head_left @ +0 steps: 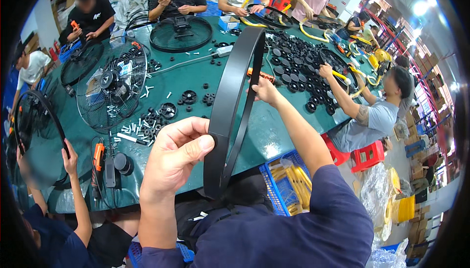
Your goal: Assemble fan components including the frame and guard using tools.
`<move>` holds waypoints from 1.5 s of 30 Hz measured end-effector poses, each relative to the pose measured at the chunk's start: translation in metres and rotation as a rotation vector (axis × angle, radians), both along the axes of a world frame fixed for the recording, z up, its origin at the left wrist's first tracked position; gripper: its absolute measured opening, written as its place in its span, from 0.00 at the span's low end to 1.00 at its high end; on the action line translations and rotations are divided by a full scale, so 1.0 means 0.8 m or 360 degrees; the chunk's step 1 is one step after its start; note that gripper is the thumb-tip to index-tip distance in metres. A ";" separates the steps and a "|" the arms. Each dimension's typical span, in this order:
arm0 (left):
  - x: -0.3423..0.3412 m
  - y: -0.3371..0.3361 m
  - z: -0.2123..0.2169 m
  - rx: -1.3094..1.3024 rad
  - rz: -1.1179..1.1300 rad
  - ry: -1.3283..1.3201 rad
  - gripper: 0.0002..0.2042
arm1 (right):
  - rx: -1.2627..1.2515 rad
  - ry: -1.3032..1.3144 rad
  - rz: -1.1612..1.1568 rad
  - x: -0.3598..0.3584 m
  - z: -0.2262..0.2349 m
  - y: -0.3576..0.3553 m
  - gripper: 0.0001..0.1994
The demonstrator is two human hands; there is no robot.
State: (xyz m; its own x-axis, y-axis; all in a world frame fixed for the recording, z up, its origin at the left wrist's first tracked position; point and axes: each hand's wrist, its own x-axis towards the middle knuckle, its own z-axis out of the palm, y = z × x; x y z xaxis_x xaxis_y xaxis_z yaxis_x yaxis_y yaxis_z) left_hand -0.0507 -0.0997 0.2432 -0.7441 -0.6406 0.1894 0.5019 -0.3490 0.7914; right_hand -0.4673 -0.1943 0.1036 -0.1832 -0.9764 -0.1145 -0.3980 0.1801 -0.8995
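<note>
Left hand: at centre frame, thumb pressed on the near edge of a black metal ring band, fingers curled behind it, grasping it firmly.

Right hand: reaching out just right of centre, closed around the far side of the same band, steadying it; the fingertips are hidden behind the strip.

Ring band: held on edge above the green table, rising from the lower centre toward the upper middle of the frame; nothing is fitted to it, so the piece looks bare and its fitting not yet started.

On the table, left: a wire fan guard with a motor at its hub, screws and small black parts scattered beside it, an orange-handled power screwdriver near the lower-left edge.

On the table, right: a spread of black round caps in the upper right, unused.

Below the table: a blue crate of yellow parts, lower right.

Around the room: a worker in a grey shirt on a red stool at right; others seated along the far edge at top; at far left a neighbour's hand grips another black ring.
</note>
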 end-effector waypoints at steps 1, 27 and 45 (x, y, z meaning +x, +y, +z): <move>-0.003 0.003 0.005 0.0039 -0.0002 0.0035 0.12 | 0.0015 0.0008 -0.0004 0.002 0.000 -0.003 0.19; 0.075 -0.030 -0.063 -0.0050 0.1339 -0.0215 0.17 | -0.0127 -0.0077 0.0056 0.014 0.013 0.025 0.18; 0.104 -0.027 -0.084 0.0071 0.0861 0.0260 0.20 | -0.0227 -0.0257 0.0026 0.026 0.018 0.035 0.16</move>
State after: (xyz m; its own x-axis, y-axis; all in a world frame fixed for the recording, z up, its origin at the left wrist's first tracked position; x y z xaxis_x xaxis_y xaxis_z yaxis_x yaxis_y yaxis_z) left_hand 0.0328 -0.1213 0.1761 -0.2710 -0.9326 0.2385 0.7332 -0.0394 0.6789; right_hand -0.4464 -0.1661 0.1179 -0.1575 -0.9875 -0.0013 -0.2484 0.0409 -0.9678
